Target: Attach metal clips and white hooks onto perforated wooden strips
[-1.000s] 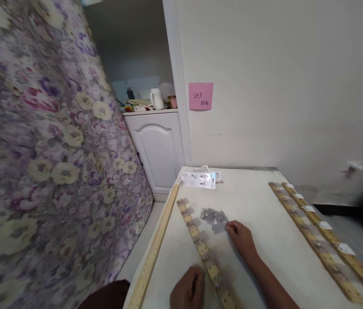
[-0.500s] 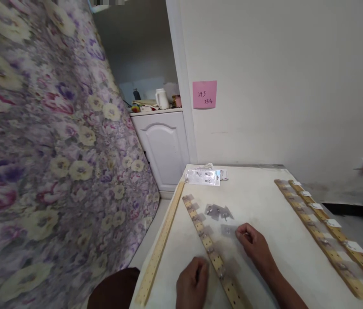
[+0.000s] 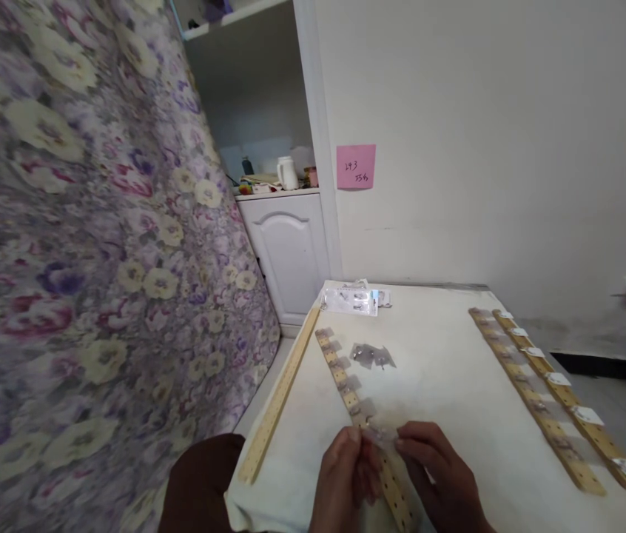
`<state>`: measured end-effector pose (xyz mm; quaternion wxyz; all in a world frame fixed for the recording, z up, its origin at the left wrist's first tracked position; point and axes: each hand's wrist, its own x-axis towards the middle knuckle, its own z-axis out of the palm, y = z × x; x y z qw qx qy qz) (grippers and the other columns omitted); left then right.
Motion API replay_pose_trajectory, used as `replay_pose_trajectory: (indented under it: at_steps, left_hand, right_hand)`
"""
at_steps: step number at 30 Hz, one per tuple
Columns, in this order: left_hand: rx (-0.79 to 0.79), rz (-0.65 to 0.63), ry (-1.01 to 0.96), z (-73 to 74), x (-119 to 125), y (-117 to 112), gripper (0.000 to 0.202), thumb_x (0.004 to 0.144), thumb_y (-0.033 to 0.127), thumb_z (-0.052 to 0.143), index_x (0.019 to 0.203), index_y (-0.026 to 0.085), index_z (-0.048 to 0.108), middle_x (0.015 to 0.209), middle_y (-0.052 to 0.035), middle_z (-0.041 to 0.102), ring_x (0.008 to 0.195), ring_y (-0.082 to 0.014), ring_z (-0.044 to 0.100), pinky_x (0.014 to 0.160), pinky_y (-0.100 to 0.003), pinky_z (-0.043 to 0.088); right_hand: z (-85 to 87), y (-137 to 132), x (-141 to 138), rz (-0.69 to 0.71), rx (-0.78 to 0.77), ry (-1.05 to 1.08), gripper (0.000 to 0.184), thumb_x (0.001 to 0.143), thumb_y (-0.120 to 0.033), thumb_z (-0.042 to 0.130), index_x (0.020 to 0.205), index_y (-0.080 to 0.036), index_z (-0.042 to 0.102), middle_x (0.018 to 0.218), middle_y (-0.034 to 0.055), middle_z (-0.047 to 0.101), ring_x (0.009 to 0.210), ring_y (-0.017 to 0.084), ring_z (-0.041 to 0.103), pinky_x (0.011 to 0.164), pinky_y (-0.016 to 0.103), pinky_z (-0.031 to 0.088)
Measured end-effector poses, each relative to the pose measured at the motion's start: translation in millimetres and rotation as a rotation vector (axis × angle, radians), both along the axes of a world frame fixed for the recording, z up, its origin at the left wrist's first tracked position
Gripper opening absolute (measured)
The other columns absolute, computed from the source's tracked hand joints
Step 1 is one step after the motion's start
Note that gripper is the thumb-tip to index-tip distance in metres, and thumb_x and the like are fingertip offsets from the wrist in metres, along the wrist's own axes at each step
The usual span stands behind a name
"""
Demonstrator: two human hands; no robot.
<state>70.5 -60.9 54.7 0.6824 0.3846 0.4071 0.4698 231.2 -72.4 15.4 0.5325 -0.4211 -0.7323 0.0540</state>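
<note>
My left hand (image 3: 343, 474) is closed in a pinch at the left edge of a small clear plastic card (image 3: 380, 432). From the other side, the fingertips of my right hand (image 3: 439, 468) grip the same card. Something small and shiny shows on it, too blurred to name. Both hands are over the near part of a wooden strip with holes (image 3: 351, 400), which carries a row of clear cards with small shiny pieces. Beyond the hands, a small pile of clear cards with shiny pieces (image 3: 371, 355) lies on the white-covered table (image 3: 429, 333).
A bare holed wooden strip (image 3: 280, 400) lies along the table's left edge. On the right are two filled strips, one with clear cards (image 3: 535, 403), one with white cards (image 3: 557, 379). Flat clear packaging (image 3: 349, 300) sits at the back. A flowered curtain (image 3: 96, 259) hangs left.
My right hand has brought the clear card left and nearer, to the wooden strip. My left hand has moved from beside the strip to meet it. The view has shifted slightly.
</note>
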Motion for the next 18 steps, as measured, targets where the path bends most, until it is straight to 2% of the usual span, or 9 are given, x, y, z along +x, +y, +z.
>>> replay_pose_trajectory:
  at_steps: [4, 9, 14, 18]
  left_hand:
    - [-0.038, 0.017, -0.087, 6.7, -3.8, -0.1, 0.038, 0.081, 0.052, 0.056, 0.068, 0.017, 0.052, 0.057, 0.0031, 0.053, 0.044, -0.0054, 0.042, 0.044, -0.018, 0.029]
    - [-0.102, -0.019, -0.047, 12.6, -13.4, -0.7, 0.032, 0.075, 0.046, 0.065, 0.070, 0.016, 0.051, 0.058, 0.0027, 0.057, 0.040, -0.0033, 0.041, 0.040, -0.017, 0.024]
    - [-0.141, -0.087, 0.040, 5.5, -14.5, -2.3, 0.029, 0.067, 0.041, 0.068, 0.068, 0.017, 0.050, 0.053, 0.0020, 0.060, 0.032, -0.0038, 0.042, 0.034, -0.017, 0.021]
    - [-0.170, -0.094, 0.087, -2.4, -8.7, -6.3, 0.021, 0.062, 0.032, 0.064, 0.062, 0.019, 0.048, 0.044, 0.0046, 0.055, 0.026, -0.0032, 0.036, 0.030, -0.017, 0.017]
  right_hand:
    - [-3.4, -1.8, -2.5, 0.064, -0.015, -0.011, 0.027, 0.084, -0.011, 0.052, 0.104, -0.027, 0.060, 0.102, 0.0064, 0.062, 0.095, 0.016, 0.064, 0.079, 0.024, 0.055]
    - [-1.3, -2.5, -1.7, 0.065, -0.080, 0.053, 0.024, 0.085, -0.011, 0.050, 0.099, -0.026, 0.062, 0.106, 0.0077, 0.062, 0.102, 0.018, 0.061, 0.084, 0.027, 0.054]
    - [3.3, -3.3, -0.9, 0.072, -0.150, 0.117, 0.020, 0.085, -0.013, 0.049, 0.093, -0.025, 0.063, 0.105, 0.0086, 0.063, 0.101, 0.019, 0.061, 0.084, 0.030, 0.054]
    - [3.1, -4.9, 0.7, 0.079, -0.238, 0.179, 0.019, 0.086, -0.019, 0.047, 0.092, -0.024, 0.065, 0.108, 0.0086, 0.064, 0.104, 0.020, 0.060, 0.087, 0.032, 0.052]
